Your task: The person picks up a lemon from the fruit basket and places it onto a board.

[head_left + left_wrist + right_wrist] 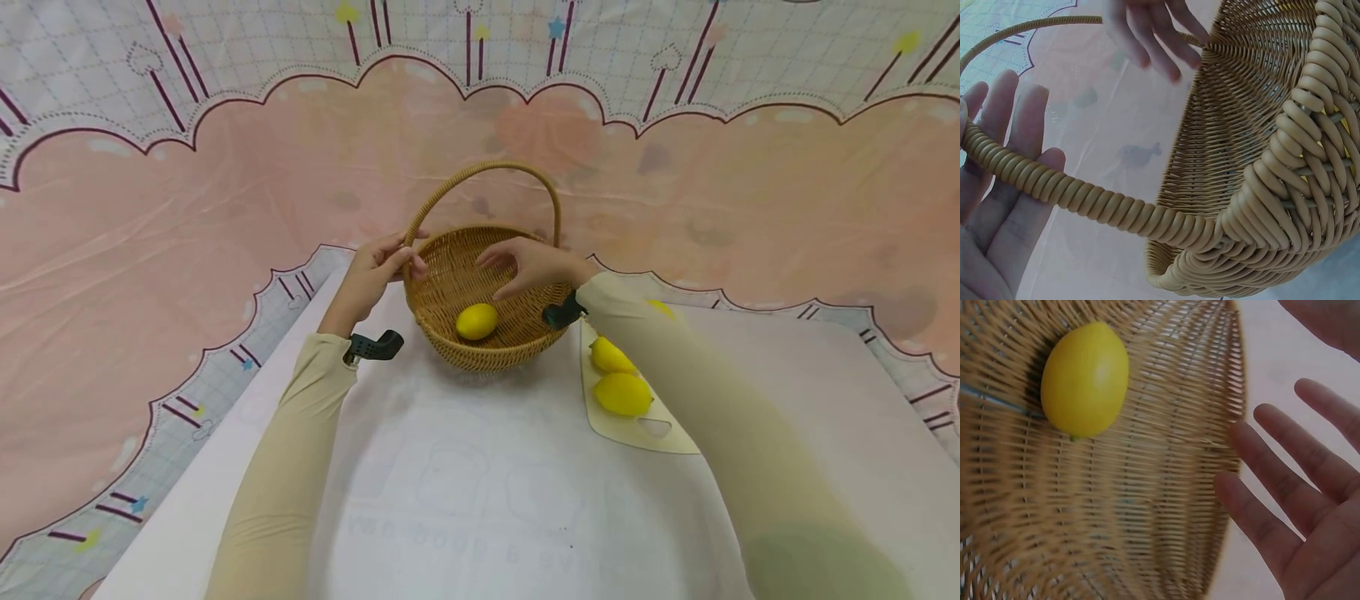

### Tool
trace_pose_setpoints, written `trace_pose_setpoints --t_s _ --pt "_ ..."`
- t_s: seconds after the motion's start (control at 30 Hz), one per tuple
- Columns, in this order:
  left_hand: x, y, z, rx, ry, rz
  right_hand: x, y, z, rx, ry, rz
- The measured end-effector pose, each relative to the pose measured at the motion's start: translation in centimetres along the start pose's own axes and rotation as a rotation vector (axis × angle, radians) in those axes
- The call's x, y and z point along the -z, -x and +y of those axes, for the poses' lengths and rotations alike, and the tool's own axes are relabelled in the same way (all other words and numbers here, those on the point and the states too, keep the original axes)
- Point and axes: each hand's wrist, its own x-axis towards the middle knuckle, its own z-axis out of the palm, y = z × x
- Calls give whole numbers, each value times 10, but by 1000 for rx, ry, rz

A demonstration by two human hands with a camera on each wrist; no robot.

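Note:
A brown wicker basket (487,358) with a tall arched handle (495,167) stands on the white table, and one lemon (477,321) lies inside it. At the basket's left side my left hand (371,275) grips the lower part of the handle, its fingers (1027,119) behind the wrapped cane and the thumb in front. My right hand (536,265) is over the basket's opening, fingers spread and loosely bent, with nothing in it. In the right wrist view the lemon (1085,381) is well apart from those fingertips (1229,484).
To the right of the basket is a cream cutting board (611,429) with a cut-out grip hole. Lemons (622,394) lie on it, partly hidden by my right sleeve (697,392). Behind the table hangs a pink patterned cloth (300,167).

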Motion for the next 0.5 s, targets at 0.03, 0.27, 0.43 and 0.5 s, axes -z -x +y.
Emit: trace_pose_setpoints --t_s 0.03,0.27,0.43,0.5 --pt "0 0 0 -2 2 0 -2 -4 2 -9 -11 -4" --pt "-1 1 0 -5 0 21 -19 -27 18 -58 -91 -24" --pt "-2 1 1 -1 -16 38 -30 -36 29 -119 -116 -55" --pt "-3 1 1 2 -21 43 -32 -37 30 -134 -124 -75"
